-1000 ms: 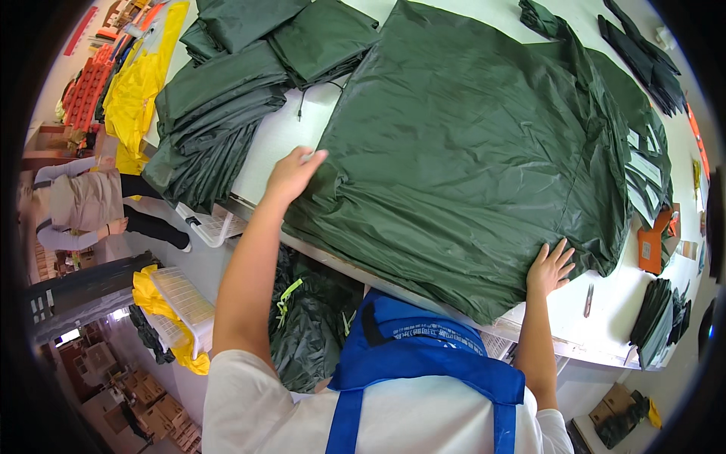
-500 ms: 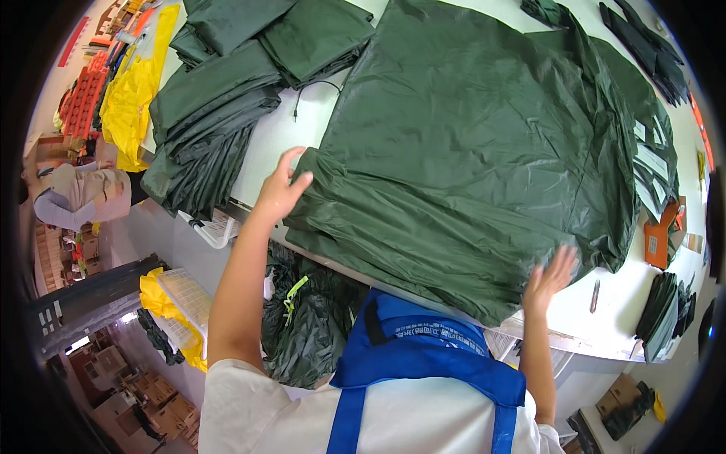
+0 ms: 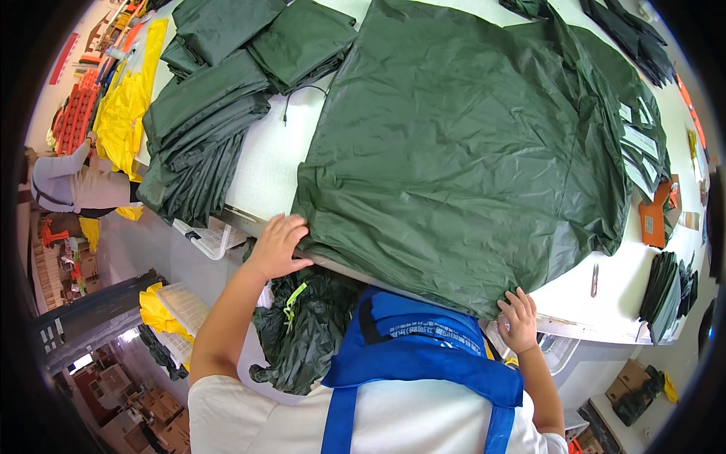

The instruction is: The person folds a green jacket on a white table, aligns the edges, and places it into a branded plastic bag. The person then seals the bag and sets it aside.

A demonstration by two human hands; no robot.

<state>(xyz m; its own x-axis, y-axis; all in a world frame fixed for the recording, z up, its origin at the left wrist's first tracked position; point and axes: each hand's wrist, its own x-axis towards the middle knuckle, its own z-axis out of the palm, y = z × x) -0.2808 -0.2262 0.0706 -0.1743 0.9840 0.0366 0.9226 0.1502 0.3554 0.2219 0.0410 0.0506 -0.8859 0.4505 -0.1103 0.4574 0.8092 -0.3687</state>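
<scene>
A large dark green waterproof garment (image 3: 454, 136) lies spread over the white table, wrinkled along its near side. At its near left corner, my left hand (image 3: 278, 246) has its fingers and thumb closed around the garment's edge. My right hand (image 3: 519, 321) is at the near right corner, fingers bent over the edge there; its thumb is partly hidden. The near edge between my hands runs along the table's front edge. Bunched folds and pale strips (image 3: 640, 142) lie at the garment's right side.
Folded green garments (image 3: 204, 113) are stacked at the left. An orange box (image 3: 652, 221), a small metal tool (image 3: 595, 280) and dark folded pieces (image 3: 662, 291) lie at the right. Crumpled dark green material (image 3: 306, 333) hangs below the table edge. A co-worker (image 3: 72, 181) stands far left beside yellow material (image 3: 128, 106).
Both hands have come nearer to me, my right hand also moving left. The garment's near part, earlier bunched in folds, now lies flatter along the table edge. The co-worker has changed posture.
</scene>
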